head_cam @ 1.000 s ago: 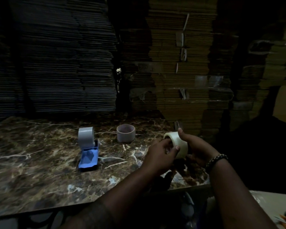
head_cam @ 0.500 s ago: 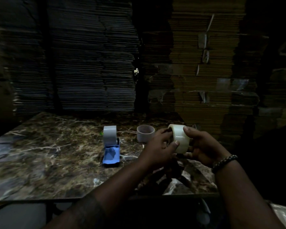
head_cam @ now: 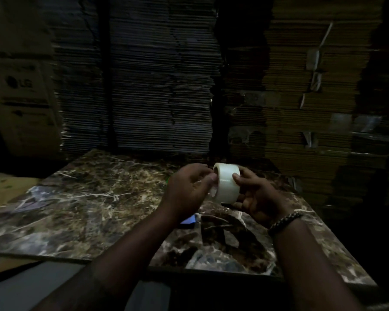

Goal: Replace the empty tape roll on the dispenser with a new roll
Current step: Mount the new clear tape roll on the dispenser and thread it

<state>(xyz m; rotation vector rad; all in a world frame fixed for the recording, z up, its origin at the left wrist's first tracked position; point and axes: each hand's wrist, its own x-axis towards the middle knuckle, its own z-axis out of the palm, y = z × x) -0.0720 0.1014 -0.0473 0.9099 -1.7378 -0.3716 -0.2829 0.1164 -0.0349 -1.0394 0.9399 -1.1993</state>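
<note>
While lifted clear of the marble table, 1 new tape roll sits between 2 hands: right hand curled around its right side, left hand thumb pressed on its near rim. Now hidden behind the left hand since a second ago: dispenser, only a blue corner showing. Probably hunting the tape's loose end before loading.

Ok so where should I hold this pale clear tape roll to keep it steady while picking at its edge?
Hold the pale clear tape roll across its curved outer band from the right, as the right hand does. It stands on edge, open core facing left, leaving that rim free for the left hand.
</note>
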